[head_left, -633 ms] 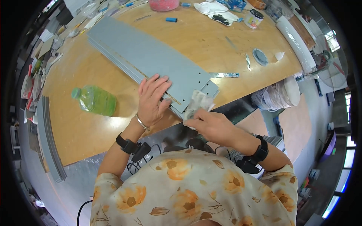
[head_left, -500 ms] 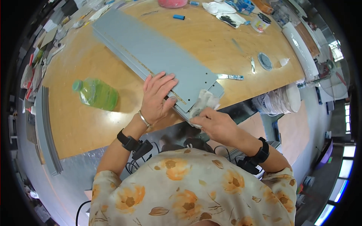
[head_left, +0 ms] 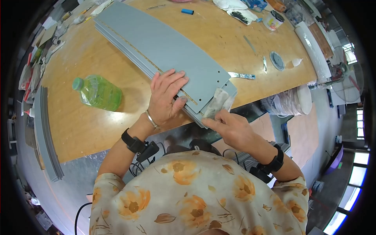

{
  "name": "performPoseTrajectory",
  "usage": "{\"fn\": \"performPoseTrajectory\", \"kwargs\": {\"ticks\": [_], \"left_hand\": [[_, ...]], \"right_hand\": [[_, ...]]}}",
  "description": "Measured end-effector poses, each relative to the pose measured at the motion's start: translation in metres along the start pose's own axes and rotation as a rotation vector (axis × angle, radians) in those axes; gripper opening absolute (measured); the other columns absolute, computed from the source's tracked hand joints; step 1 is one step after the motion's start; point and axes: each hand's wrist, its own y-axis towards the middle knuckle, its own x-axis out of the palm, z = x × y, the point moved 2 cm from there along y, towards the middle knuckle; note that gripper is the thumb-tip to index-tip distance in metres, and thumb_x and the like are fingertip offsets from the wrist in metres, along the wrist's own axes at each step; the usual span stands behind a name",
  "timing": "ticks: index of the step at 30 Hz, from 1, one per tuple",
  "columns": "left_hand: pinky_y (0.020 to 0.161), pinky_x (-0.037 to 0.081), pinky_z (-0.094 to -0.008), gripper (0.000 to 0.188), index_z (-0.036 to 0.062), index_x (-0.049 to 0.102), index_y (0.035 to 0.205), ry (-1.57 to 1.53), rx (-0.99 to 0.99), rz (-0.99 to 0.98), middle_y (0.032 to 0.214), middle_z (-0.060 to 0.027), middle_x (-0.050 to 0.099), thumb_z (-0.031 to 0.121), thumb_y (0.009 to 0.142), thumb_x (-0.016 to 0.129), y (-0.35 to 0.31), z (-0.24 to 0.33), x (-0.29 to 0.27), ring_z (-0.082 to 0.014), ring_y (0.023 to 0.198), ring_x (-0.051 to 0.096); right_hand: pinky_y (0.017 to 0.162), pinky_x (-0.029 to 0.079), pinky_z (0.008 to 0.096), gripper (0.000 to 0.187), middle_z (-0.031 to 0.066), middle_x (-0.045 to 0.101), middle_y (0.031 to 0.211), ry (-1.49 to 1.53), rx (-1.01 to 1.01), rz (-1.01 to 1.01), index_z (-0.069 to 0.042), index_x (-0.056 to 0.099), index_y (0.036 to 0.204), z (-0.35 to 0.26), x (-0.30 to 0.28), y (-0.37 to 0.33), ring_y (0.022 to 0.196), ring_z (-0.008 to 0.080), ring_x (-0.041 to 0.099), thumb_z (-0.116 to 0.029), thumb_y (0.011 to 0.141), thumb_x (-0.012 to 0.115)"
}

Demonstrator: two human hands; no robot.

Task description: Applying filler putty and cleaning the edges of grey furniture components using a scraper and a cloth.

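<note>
A stack of long grey panels lies slanting across the wooden table, its near end reaching the front edge. Along the top panel's left side runs a narrow yellowish strip, and small dark holes show at the near end. My left hand rests on the panel's left edge with its fingers spread flat on the surface. At the near corner my right hand is closed on a crumpled whitish cloth, which touches the panel end. Part of the cloth is hidden by my fingers.
Left of the panels stands a bottle of green liquid. A paint-smeared scraper lies beside the panel end. Farther off are a blue block, a round grey lid and a tub. More grey strips lean along the left edge.
My right hand and the cloth have shifted slightly right along the panel end. My left hand stays on the panel. The view has shifted a little.
</note>
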Motion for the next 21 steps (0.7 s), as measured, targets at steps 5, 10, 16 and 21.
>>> {"fn": "performPoseTrajectory", "kwargs": {"ticks": [5,10,16,21], "left_hand": [[0.106,0.014,-0.0512,0.045,0.0093,0.053,0.123,0.001,0.002,-0.015,0.129,-0.0089,0.049,0.037,0.088,0.046,0.000,0.000,0.002,-0.0309,0.123,0.040],[0.106,0.017,-0.0494,0.042,0.0098,0.054,0.121,0.026,0.019,0.009,0.127,-0.0081,0.051,0.033,0.086,0.051,0.001,0.000,-0.001,-0.0298,0.122,0.042],[0.106,0.019,-0.0475,0.042,0.0102,0.054,0.120,0.036,0.025,0.027,0.125,-0.0075,0.052,0.029,0.083,0.055,0.002,0.002,-0.001,-0.0286,0.120,0.043],[0.106,0.015,-0.0506,0.045,0.0082,0.054,0.122,0.021,0.021,-0.005,0.127,-0.0095,0.051,0.039,0.090,0.043,0.000,-0.003,0.005,-0.0312,0.121,0.041]], "right_hand": [[0.059,0.048,0.0326,0.040,0.0071,0.050,0.085,-0.034,-0.017,0.009,-0.013,0.060,0.112,0.002,0.001,0.001,0.067,0.0237,0.057,-0.003,0.073,0.057],[0.061,0.049,0.0330,0.041,0.0075,0.050,0.085,-0.046,0.045,-0.113,-0.012,0.059,0.113,-0.003,-0.002,-0.004,0.071,0.0240,0.058,-0.003,0.073,0.056],[0.065,0.049,0.0336,0.040,0.0109,0.051,0.086,0.239,0.197,0.235,-0.010,0.057,0.114,0.008,-0.022,-0.020,0.076,0.0278,0.057,0.000,0.076,0.052],[0.066,0.050,0.0368,0.042,0.0129,0.049,0.091,0.061,0.068,-0.102,-0.010,0.054,0.117,-0.004,0.009,0.003,0.077,0.0296,0.059,0.000,0.077,0.052]]}}
